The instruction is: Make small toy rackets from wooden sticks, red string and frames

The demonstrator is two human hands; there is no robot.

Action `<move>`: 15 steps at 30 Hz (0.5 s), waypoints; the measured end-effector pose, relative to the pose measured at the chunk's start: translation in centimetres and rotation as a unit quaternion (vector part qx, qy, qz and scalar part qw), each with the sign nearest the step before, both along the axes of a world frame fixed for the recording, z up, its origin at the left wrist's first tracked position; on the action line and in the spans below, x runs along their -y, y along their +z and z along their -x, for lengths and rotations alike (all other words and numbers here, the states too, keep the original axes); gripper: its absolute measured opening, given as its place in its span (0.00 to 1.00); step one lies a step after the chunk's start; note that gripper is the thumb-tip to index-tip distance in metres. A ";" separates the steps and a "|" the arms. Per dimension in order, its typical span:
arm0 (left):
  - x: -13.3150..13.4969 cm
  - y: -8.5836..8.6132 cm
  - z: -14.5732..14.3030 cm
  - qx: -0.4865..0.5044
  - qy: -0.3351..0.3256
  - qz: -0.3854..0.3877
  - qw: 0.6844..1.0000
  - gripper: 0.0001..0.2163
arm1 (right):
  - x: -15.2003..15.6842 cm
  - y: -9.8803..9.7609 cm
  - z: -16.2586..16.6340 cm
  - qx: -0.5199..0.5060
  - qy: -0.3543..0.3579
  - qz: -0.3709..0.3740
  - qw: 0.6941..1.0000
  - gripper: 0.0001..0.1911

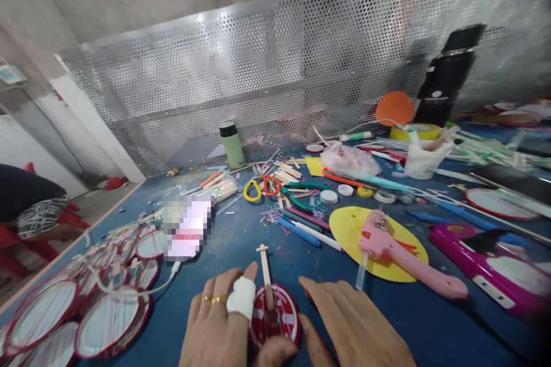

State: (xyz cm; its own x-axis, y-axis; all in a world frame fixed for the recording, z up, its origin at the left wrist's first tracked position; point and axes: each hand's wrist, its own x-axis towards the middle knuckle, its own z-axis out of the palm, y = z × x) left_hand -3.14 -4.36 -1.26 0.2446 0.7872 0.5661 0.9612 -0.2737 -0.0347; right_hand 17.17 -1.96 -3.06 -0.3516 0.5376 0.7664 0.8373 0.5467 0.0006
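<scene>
A red round disc (282, 330) with a white pattern lies on the blue table in front of me. A wooden craft stick (266, 278) lies across it, pointing away from me, with a short crosspiece at its far end. My left hand (224, 315) holds the disc, its fingers along the left edge and the thumb over the near edge. Two gold rings and a white wrap are on its fingers. My right hand (348, 321) rests just right of the disc, fingers stretched out and thumb near the rim. Whether that thumb touches the rim, I cannot tell.
Red-rimmed round pieces (109, 321) pile up at left, near a blurred-out phone (189, 235). A pink glue gun (413, 264) lies on a yellow disc (344, 229). Scissors (271, 185), pens (301, 232), a green bottle (232, 149) and a magenta device (486, 269) stand farther out.
</scene>
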 end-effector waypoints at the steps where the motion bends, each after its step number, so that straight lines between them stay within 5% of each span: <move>1: -0.4 1.0 0.7 0.001 -0.027 0.002 1.000 0.23 | 0.0 0.0 0.0 -0.002 0.002 -0.007 1.000 0.14; 4: -2.0 4.1 2.5 -0.036 -0.074 0.039 0.996 0.17 | 0.2 0.6 0.1 0.004 0.000 -0.012 1.000 0.15; 9: -5.9 7.9 2.7 -0.001 -0.012 0.173 0.985 0.16 | 0.3 3.9 0.3 0.070 0.029 0.041 0.996 0.15; 15: -7.9 5.9 1.9 0.271 -0.084 0.215 0.934 0.11 | -2.3 7.0 2.1 0.122 0.067 0.139 0.980 0.19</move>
State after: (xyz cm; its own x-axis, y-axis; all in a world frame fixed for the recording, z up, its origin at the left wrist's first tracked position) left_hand -5.06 3.56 4.62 0.1539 0.9466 0.2832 0.7476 -0.2990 0.5931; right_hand 15.08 0.38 3.95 -0.5886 0.6501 0.4805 0.7510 0.6597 0.0275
